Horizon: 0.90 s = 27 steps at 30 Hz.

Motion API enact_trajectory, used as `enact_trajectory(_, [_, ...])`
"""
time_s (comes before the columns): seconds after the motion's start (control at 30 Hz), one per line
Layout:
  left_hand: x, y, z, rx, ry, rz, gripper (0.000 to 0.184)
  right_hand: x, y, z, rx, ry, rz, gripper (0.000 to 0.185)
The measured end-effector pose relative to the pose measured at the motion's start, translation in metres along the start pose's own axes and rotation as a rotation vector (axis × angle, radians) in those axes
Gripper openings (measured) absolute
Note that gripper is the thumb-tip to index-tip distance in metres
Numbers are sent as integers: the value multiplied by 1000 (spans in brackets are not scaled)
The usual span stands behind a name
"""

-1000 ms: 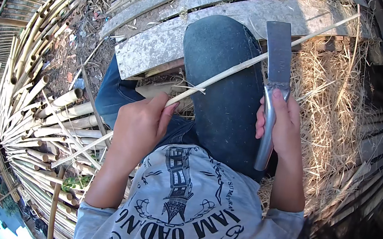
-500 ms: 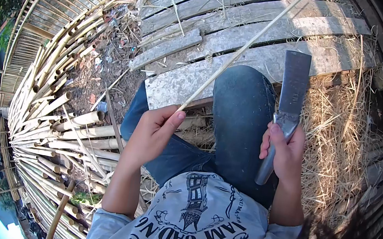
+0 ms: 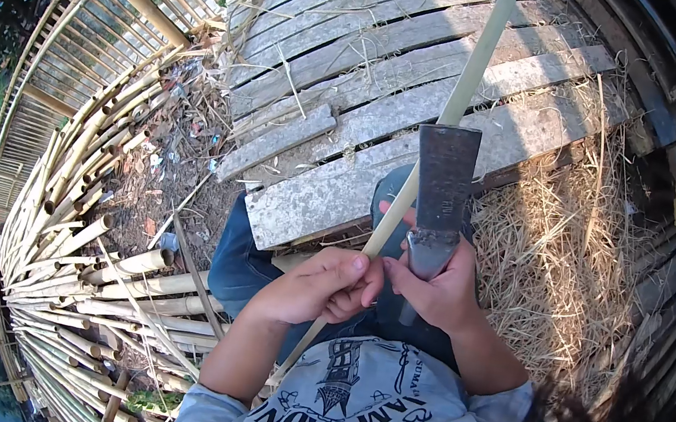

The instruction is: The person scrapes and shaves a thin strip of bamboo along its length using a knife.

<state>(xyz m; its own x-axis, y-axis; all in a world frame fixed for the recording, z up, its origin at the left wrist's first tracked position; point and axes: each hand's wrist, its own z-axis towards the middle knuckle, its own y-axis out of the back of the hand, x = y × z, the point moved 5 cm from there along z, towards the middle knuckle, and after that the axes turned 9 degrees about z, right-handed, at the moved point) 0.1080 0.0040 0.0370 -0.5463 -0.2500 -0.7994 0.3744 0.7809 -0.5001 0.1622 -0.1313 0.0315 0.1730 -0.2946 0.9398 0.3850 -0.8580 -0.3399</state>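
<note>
A long, flat bamboo strip (image 3: 475, 66) runs from the top of the view down past my lap, its lower end reaching my shirt. My left hand (image 3: 327, 286) is closed around the strip, thumb on top. Close beside it, my right hand (image 3: 444, 292) grips the handle of a broad-bladed machete (image 3: 446, 175). The dark, square-ended blade points away from me and covers part of the strip; whether they touch I cannot tell. A finger of my right hand shows by the strip's edge, and the thumb is near my left fingers.
A platform of weathered wooden planks (image 3: 314, 194) lies ahead. Straw-like shavings (image 3: 563, 253) cover the ground on the right. Many cut bamboo poles (image 3: 134, 285) are piled on the left, below a bamboo fence (image 3: 103, 58). A loose board (image 3: 278, 141) rests on the platform.
My right hand has brought the machete left, up to the strip. My left hand has moved right and now holds the strip partway along, with its lower end nearer my body.
</note>
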Motion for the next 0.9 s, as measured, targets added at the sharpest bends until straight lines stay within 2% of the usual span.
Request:
enact_trajectory(0.07, [-3, 2, -2, 64, -44, -65, 49, -3, -8, 5, 20, 81, 15, 41])
enact_trajectory(0.13, [-6, 8, -7, 41, -39, -33, 52, -4, -13, 9, 46, 56, 9, 36])
enact_trajectory(0.23, [-19, 24, -22, -175, -14, 135, 53, 0, -14, 15, 63, 0, 95, 23])
enact_trajectory(0.27, [-20, 26, -25, -173, -16, 146, 53, 0, -12, 17, 62, 10, 98, 23])
enact_trajectory(0.33, [-25, 39, -35, -412, -50, 394, 50, 0, -5, 19, -39, 43, 130, 14])
enact_trajectory(0.4, [-23, 40, -34, -438, -72, 430, 53, 15, -1, 17, -85, 50, 192, 12])
enact_trajectory(0.5, [-6, 40, -27, -397, -73, 512, 43, 29, 21, 10, -195, 80, 196, 12])
enact_trajectory(0.57, [15, 43, -22, -383, -30, 545, 43, 42, 42, 8, -266, 181, 89, 11])
enact_trajectory(0.67, [38, 44, -15, -351, 14, 633, 43, 53, 73, 4, -447, 134, -192, 13])
enact_trajectory(0.7, [44, 43, -14, -342, 35, 667, 43, 55, 80, 5, -465, 133, -194, 13])
enact_trajectory(0.77, [54, 42, -13, -319, 81, 717, 43, 60, 89, 7, -472, 181, -450, 16])
enact_trajectory(0.8, [59, 42, -12, -304, 86, 722, 43, 59, 94, 6, -489, 179, -450, 16])
enact_trajectory(0.9, [69, 40, -11, -304, 102, 706, 42, 55, 97, 5, -491, 128, -916, 20])
